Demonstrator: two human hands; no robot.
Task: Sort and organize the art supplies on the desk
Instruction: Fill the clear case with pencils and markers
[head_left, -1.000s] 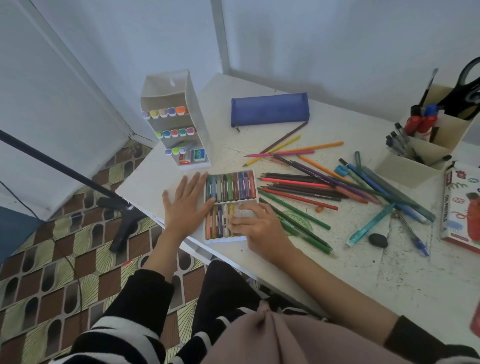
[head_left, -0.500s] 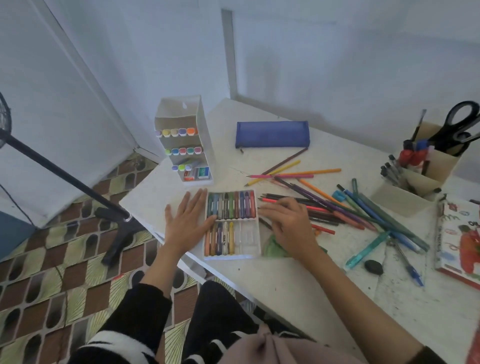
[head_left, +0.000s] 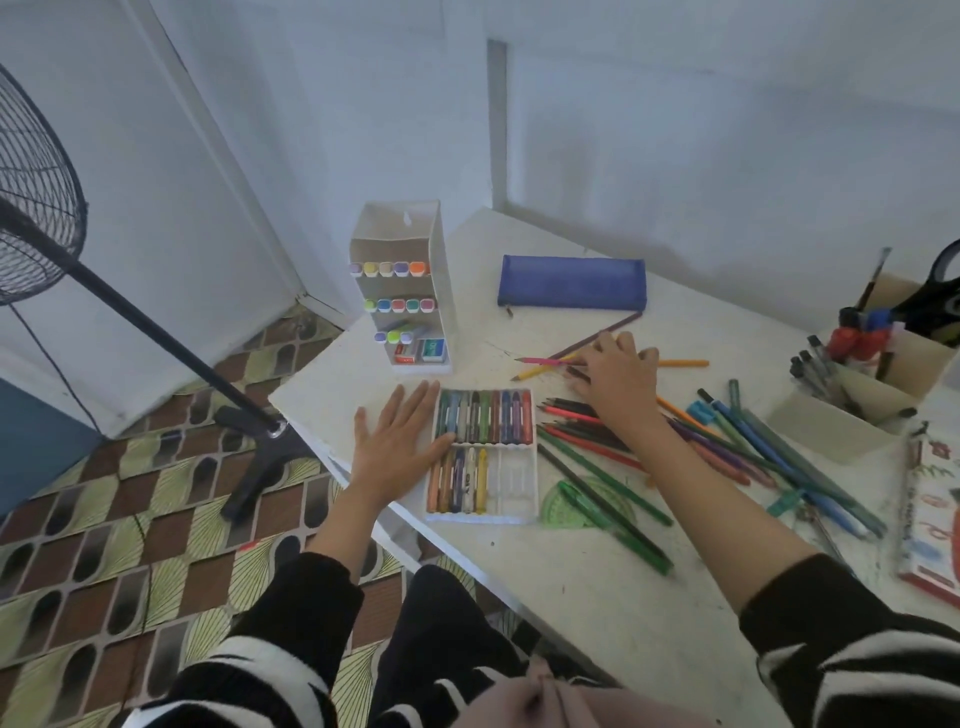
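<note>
Loose coloured wooden pencils (head_left: 582, 437) lie scattered on the white table (head_left: 597, 587), most with their long axes running left to right. The right hand (head_left: 618, 382) is palm down on the far end of the pile, beside a pink pencil (head_left: 545, 360). Whether it pinches anything cannot be told. The left hand (head_left: 400, 441) lies flat with fingers spread, touching the left edge of a white plastic tray of oil pastels (head_left: 514, 480) that sits between it and the pencils. The right hand is therefore the nearer one for gathering them. A blue fabric pencil case (head_left: 571, 280) lies beyond.
</note>
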